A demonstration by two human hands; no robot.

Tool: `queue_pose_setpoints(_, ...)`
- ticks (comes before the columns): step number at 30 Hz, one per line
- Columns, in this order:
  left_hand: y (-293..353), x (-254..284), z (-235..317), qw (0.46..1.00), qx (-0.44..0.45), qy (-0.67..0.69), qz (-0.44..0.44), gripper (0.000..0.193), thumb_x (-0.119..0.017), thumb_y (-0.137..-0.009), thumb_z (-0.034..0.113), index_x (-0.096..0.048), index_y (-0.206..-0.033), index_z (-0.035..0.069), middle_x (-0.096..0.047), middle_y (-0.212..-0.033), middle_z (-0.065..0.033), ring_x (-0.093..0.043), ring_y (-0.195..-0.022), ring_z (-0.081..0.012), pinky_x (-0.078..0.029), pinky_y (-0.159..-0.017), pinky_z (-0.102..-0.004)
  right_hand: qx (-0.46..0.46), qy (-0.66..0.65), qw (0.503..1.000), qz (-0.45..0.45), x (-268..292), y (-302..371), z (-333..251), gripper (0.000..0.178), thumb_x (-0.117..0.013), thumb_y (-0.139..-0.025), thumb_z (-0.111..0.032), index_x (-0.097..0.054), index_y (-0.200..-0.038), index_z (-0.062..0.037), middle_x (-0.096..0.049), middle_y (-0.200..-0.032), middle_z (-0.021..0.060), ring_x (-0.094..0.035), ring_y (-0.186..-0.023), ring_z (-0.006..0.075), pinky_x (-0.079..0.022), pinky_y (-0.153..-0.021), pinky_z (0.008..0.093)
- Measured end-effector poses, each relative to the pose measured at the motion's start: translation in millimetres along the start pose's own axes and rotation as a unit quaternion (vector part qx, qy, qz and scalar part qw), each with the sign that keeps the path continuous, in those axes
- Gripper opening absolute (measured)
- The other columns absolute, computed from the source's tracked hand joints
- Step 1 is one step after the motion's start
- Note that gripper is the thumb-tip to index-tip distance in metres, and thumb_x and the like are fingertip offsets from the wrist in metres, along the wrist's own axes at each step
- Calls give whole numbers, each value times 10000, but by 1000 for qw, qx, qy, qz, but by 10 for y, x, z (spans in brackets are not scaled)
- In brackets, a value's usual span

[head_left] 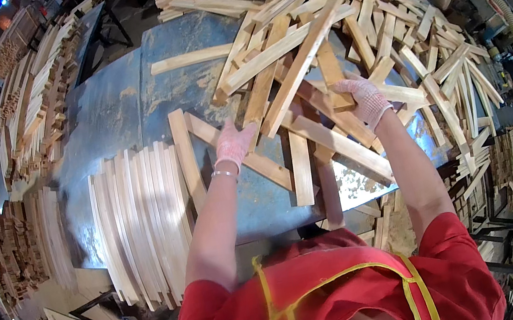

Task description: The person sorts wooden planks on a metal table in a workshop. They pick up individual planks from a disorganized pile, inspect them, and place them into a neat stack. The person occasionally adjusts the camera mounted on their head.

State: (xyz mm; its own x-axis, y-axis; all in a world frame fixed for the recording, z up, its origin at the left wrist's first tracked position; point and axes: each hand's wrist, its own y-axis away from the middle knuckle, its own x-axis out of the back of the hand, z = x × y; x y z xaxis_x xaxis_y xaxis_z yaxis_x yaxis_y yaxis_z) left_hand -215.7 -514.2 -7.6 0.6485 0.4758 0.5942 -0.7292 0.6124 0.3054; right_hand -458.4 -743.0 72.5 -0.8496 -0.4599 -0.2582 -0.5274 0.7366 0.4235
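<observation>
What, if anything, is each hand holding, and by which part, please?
The right hand appears to grip a brownish wooden plank by its near end; whether the left hand holds anything cannot be told.

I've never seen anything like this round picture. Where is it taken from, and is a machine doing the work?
No machine hands here: they are a person's own, in pale pink gloves. A wide fisheye camera on the person's head looks down, which makes straight edges bend near the rim. On the bluish table lie a jumbled heap of wooden boards and, at left, a neat row of pale wooden strips. The right hand is at the near end of one heap board; the left hand is beside another. How firm either grip is, I can't tell.
</observation>
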Motion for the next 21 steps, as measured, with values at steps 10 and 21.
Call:
queue_pose_setpoints(10,1180,519,-132,868,-4,422,-262,381,-725,-991,197,-657,-1333,44,-722,-1098,-23,-689,-941,-129,-569,-810,-302,15,-237,960,-146,-259,1695,694,546,-748,-1012,-292,-534,-1459,-63,-688,-1154,74,-700,-1040,194,-591,-886,332)
queue_pose_setpoints(21,2195,334,-701,960,116,188,-174,320,-725,-938,181,-679,-1205,10,-733,-1010,-64,-691,-903,-158,-565,-803,-319,-159,444,789,-395,-976,1735,2280,683,-682,-923,-303,-465,-1520,-53,-707,-1254,238,-691,-1134,411,-543,-998,458)
